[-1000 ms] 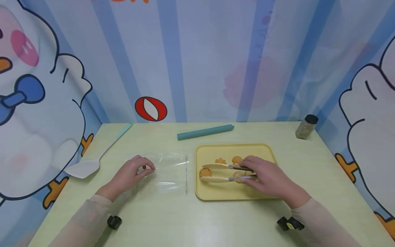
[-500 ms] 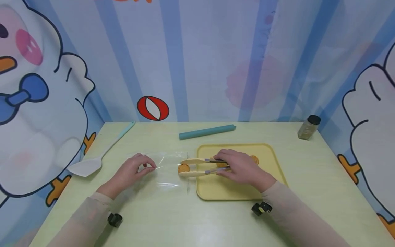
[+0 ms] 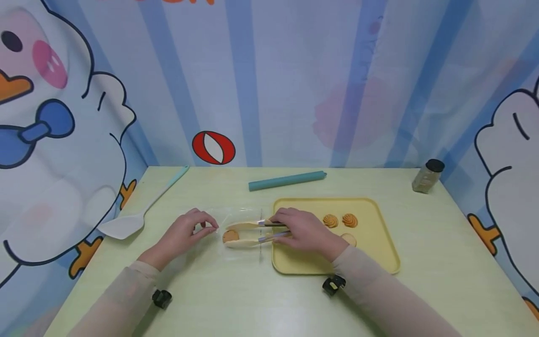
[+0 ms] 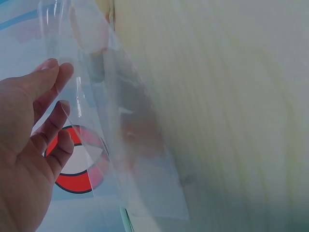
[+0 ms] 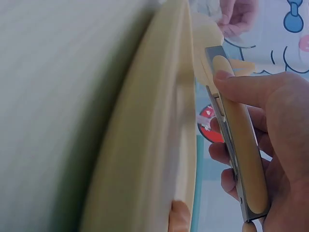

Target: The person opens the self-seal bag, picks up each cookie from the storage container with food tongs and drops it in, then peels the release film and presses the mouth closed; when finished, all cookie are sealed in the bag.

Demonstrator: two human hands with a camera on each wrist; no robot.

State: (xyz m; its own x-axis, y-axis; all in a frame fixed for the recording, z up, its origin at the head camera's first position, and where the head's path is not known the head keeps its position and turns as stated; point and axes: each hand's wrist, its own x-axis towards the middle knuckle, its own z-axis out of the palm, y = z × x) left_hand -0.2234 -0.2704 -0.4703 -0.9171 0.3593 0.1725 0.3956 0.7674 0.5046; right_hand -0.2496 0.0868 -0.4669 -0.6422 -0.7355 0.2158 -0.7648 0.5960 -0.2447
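My left hand [image 3: 185,234] pinches the edge of a clear plastic bag [image 3: 246,214] between thumb and forefinger. In the left wrist view the bag [image 4: 149,188] hangs down from those fingertips. My right hand [image 3: 309,234] grips metal-handled tongs [image 3: 243,225] with cream tips. Between the tips is a round brown cookie [image 3: 229,236], and both overlap the bag's middle, to the right of my left fingertips. The right wrist view shows my thumb on top of the tongs' handle [image 5: 241,150], fingers curled beneath. Behind the right hand, the yellow tray [image 3: 375,260] bears several cookies, some hidden by the hand.
Swirled cookies [image 3: 330,221] and a paler cookie [image 3: 348,239] lie on the tray. A teal rod [image 3: 287,180] lies behind it. At the left is a white spatula [image 3: 124,226]; a black-capped jar [image 3: 428,176] stands at the back right.
My right hand has moved left from over the tray, bringing the cookie in the tongs across to the bag. The left hand keeps its pinch on the bag, nearly still.
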